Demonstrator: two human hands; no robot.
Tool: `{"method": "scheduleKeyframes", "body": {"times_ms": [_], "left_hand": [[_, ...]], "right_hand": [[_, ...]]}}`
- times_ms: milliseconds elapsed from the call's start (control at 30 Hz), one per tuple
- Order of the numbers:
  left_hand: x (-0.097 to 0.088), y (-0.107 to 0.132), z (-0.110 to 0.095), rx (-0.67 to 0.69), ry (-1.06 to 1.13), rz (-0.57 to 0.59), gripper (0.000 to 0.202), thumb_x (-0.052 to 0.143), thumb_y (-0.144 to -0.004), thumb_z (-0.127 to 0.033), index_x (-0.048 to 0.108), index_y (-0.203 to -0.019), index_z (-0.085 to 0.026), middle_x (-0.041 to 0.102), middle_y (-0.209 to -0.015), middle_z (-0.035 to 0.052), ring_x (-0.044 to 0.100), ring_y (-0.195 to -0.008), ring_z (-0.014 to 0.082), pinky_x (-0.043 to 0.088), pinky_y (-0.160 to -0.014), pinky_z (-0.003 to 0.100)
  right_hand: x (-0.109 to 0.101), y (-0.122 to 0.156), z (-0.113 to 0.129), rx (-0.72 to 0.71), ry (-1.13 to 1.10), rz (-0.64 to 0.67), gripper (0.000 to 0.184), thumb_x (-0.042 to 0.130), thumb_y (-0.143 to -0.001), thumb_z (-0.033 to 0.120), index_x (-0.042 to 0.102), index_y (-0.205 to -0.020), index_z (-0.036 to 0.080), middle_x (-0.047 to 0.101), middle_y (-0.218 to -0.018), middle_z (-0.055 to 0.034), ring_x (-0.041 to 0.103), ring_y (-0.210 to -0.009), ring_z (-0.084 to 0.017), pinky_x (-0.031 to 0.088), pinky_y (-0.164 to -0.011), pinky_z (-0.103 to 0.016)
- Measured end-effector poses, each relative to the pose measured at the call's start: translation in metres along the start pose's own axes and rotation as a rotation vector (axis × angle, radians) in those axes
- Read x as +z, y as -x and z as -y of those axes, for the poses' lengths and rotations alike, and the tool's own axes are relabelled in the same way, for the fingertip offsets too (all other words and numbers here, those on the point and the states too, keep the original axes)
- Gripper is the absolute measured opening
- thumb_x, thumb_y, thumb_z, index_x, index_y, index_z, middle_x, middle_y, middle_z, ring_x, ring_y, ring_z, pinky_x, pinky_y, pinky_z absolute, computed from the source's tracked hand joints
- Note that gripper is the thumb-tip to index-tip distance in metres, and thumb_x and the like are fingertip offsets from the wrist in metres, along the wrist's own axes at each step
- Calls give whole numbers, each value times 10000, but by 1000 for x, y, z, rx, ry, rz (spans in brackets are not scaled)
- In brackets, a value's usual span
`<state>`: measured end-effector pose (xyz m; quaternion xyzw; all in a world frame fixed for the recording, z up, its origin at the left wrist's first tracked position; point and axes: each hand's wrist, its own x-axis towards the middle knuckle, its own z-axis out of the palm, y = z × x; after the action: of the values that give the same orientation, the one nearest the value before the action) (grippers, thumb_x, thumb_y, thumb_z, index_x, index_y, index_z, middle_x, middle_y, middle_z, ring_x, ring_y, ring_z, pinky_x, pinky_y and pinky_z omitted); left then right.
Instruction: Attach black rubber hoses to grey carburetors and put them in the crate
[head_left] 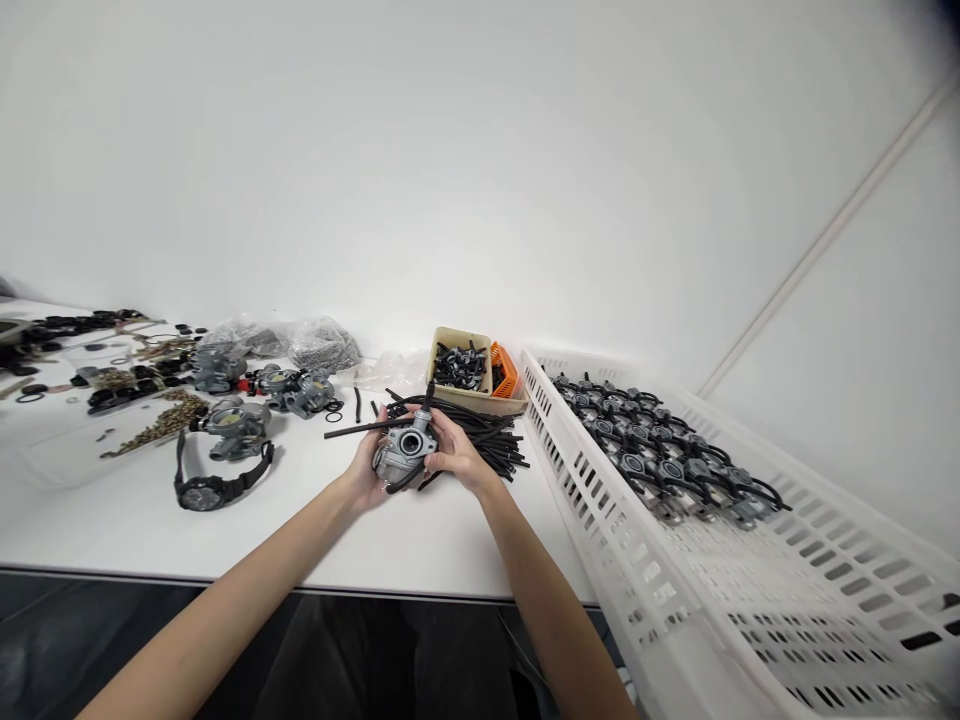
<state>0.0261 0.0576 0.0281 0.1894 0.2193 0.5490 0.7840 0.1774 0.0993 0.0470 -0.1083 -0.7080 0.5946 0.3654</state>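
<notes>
Between both my hands I hold a grey metal carburetor point(401, 460), just above the table. My left hand point(365, 475) is wrapped around its left side, and my right hand point(459, 455) grips its right side with the thumb on the body. A black cap points up from its top. One black rubber hose curves along its lower edge, and another sticks out to the left past my left fingers. Behind and right of it lies a pile of cut black hoses point(499, 440). The fingertips behind the carburetor are partly hidden.
At right a white perforated crate point(570, 480) holds rows of carburetors point(667, 450). A beige bin point(433, 352) of small black parts and an orange basket point(510, 370) stand behind. To the left are a wristwatch point(202, 492), loose carburetors point(236, 425), brass parts point(165, 420) and plastic bags point(322, 345).
</notes>
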Motion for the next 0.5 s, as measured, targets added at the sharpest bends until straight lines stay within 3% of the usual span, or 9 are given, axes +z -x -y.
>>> {"method": "scheduleKeyframes", "body": {"times_ms": [133,267,367,500], "left_hand": [[-2,0,0,26,-51,134,337,557,-836,-460,618,-952,-150,697,-743,77,666,-561,213,552,-470,334],[-5,-2,1,15,-136,175,342,593,-818,-372,580,-1101,-180,699,-763,71,659,-532,231,477,-337,278],[-4,-2,1,76,-142,93,356,615,-790,-332,579,-1111,-180,704,-837,86,670,-609,240,471,-360,266],[1,-4,-2,258,-189,-75,322,655,-760,-355,613,-1022,-173,698,-870,85,669,-766,235,537,-559,298]], "right_hand": [[-4,-1,-3,4,5,-11,829,802,-572,496,484,-1278,199,575,-1205,-95,496,-1158,-276,398,-976,-372],[-5,1,-3,5,-37,-11,904,797,-579,501,415,-1342,202,587,-1193,-103,516,-1142,-274,416,-952,-369],[-4,1,-2,-5,-50,-47,900,783,-611,484,371,-1371,233,598,-1201,-99,543,-1119,-262,441,-922,-371],[-7,-3,-8,-66,24,-234,744,766,-642,467,467,-1290,257,599,-1220,-89,536,-1153,-244,423,-951,-374]]}}
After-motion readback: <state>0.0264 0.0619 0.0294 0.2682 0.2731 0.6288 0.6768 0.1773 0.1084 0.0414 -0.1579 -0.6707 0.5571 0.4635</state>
